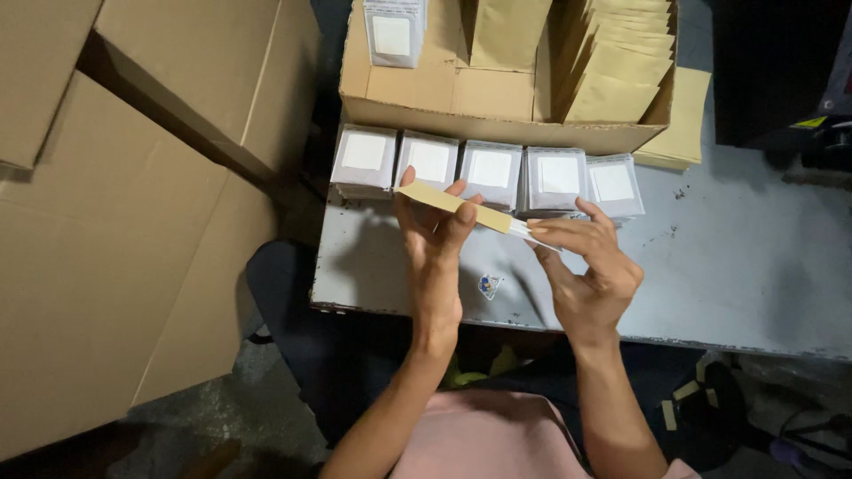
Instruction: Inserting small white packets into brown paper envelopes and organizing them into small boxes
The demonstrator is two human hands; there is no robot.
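Frame centre: kraft envelope (pixel 454 206) gripped in closed left hand (pixel 433 238); white sachet (pixel 531 234) pinched by right hand (pixel 587 266), partly inserted. Five sachet stacks (pixel 491 168) left; filled envelopes (pixel 621 71) boxed, upper right.

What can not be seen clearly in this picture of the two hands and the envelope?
Head view only:
- The brown envelope is seen nearly edge-on, so its faces are hidden.
- The white insert is mostly covered by the right hand; its kind is unclear.
- The left hand hides its own palm side.
- The cardboard box is cut off by the top edge.
- The small sticker on the table is too small to make out.
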